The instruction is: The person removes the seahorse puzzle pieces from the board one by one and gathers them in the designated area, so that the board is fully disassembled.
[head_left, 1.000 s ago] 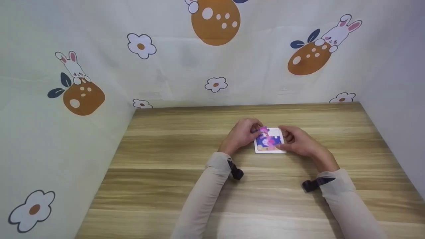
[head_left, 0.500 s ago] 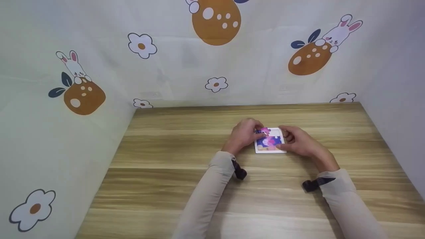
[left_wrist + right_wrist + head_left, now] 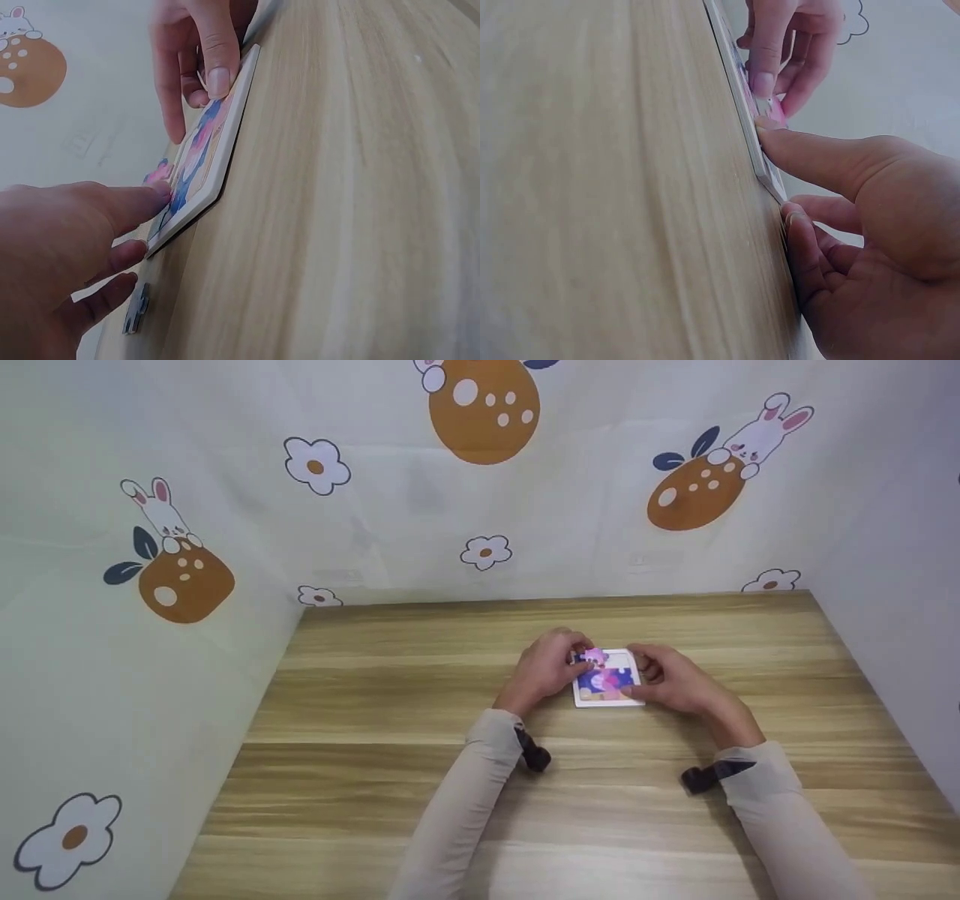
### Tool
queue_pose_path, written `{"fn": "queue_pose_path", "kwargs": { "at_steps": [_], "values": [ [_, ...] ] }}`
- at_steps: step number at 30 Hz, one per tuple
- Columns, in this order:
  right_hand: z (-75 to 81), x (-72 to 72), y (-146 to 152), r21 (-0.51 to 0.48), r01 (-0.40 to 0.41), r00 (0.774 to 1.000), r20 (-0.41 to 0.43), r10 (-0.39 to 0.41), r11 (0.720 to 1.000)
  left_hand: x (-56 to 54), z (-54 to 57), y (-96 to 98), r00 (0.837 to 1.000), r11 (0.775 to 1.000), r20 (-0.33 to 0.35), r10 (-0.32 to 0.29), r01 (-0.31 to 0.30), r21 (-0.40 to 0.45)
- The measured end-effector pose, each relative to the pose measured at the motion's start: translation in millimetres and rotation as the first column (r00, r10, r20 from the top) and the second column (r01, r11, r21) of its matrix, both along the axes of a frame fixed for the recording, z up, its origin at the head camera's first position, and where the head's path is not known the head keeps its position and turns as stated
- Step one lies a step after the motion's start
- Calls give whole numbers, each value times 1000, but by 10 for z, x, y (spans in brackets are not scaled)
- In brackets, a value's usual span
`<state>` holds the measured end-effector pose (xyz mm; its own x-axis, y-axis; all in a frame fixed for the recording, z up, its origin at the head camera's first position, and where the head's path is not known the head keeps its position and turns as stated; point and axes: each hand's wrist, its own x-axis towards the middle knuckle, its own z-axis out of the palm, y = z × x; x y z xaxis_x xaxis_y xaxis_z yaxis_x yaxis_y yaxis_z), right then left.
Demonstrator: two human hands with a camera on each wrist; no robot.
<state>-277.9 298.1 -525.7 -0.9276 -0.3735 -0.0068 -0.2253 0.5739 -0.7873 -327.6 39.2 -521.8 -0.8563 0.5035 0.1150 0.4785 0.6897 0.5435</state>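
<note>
Moved left fingers (image 3: 577, 668) slightly away from right fingers (image 3: 645, 691) since half a second ago, pinching pink piece (image 3: 595, 655) at left tips, over puzzle tray (image 3: 600, 705) between both. Still gripping this tray with right ones. Probably not yet fitted in.

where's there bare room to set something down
The table looks bare left of the left sleeve, right of the right sleeve, and between both sleeves, nearer than the white puzzle board. That board is crowded: left hand and right hand are at it, with a loose piece beside the left.
</note>
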Motion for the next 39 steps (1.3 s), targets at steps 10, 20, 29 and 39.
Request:
{"fn": "queue_pose_path", "kwargs": {
  "at_steps": [10, 20, 29, 39],
  "values": [
    [11, 11, -35, 7, -3, 1000, -23, 3, 1000, 85, 17, -165, 996, 993, -93, 2, 8, 117],
    [2, 14, -35, 4, 1, 1000, -25, -1, 1000, 138, 37, -357, 994, 984, -104, 29, -10, 177],
    [11, 27, -38, -5, 1, 1000, -23, -1, 1000, 147, 78, -574, 994, 983, -52, 101, -91, 160],
    [-8, -1, -39, -14, -12, 999, -38, 12, 1000, 165, 16, -883, 991, 986, -7, 134, -132, 104]
  ]
}}
